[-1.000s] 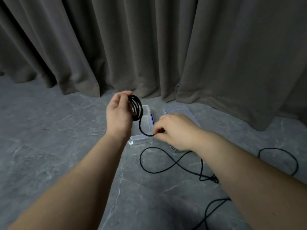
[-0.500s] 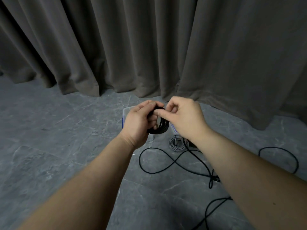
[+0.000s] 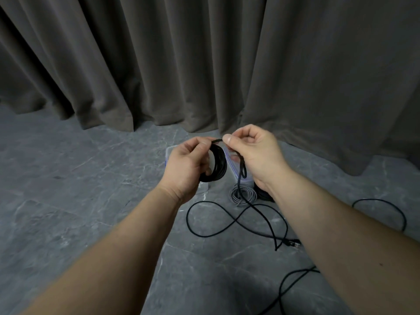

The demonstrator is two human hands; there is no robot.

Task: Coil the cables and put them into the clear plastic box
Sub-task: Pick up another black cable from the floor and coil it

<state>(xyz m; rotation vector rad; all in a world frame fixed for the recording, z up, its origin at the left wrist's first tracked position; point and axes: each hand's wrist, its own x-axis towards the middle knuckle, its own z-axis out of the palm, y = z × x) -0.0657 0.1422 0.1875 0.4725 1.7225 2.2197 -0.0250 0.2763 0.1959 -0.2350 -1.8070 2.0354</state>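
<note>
Black cable coil (image 3: 217,163) gripped in left hand (image 3: 187,165), held above clear plastic box (image 3: 169,153) (largely hidden behind both hands). Strand pinched in right hand (image 3: 254,153); loose cable (image 3: 227,223) trailing across grey floor (image 3: 79,178). Grey coiled cable (image 3: 243,194) beside box, before curtain (image 3: 204,64).

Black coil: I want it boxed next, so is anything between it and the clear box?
Nothing visible blocks it. The left hand holds the black coil right over the clear box. The cable's uncoiled tail trails on the floor.
</note>
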